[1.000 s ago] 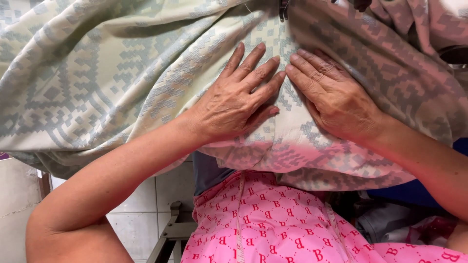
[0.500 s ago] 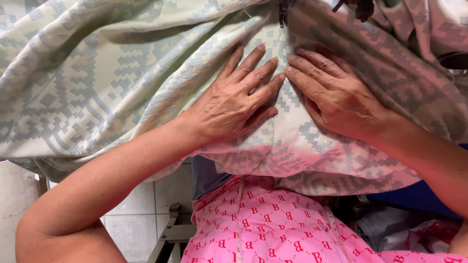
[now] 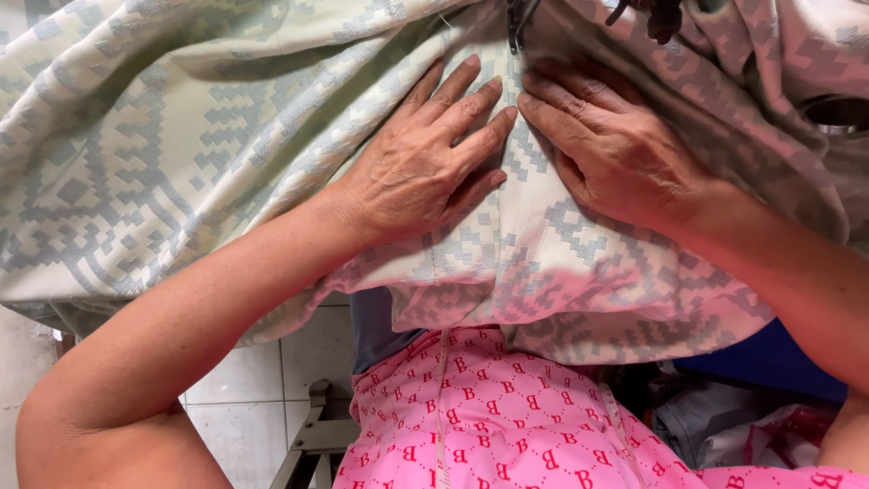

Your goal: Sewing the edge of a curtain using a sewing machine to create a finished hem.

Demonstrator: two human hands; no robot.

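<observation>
- Leftmost, the patterned fabric [image 3: 181, 136], pale green with a grey-blue stepped geometric weave, spreads across the upper frame and drapes down over the near edge toward the person's lap.
- Below its left hem, a white tiled floor [image 3: 244, 380] shows, with part of a grey metal frame [image 3: 312, 444] standing on it.
- The left forearm crosses the draped cloth diagonally from lower left to centre.
- The left hand [image 3: 425, 167] lies palm down on the fabric, grip released: fingers extended and slightly spread, pressing the cloth flat and pinching nothing.
- Between the two hands, a narrow strip of fabric runs up toward a dark metal part [image 3: 516, 23] at the top edge; the fingertips of both hands nearly meet beside this strip. What that part is cannot be told.
- The right hand [image 3: 615, 149] likewise rests flat on the fabric, grip released, fingers pointing up and left, just beside the left hand.
- Folds of the same fabric rise above and right of the right hand and hide whatever carries the cloth.
- Beneath the hanging cloth, a pink garment [image 3: 507, 426] with a red letter print covers the lap.
- Rightmost, a round metal rim [image 3: 837, 113] shows through a gap in the folds, and a blue surface [image 3: 778, 362] lies under the right forearm.
</observation>
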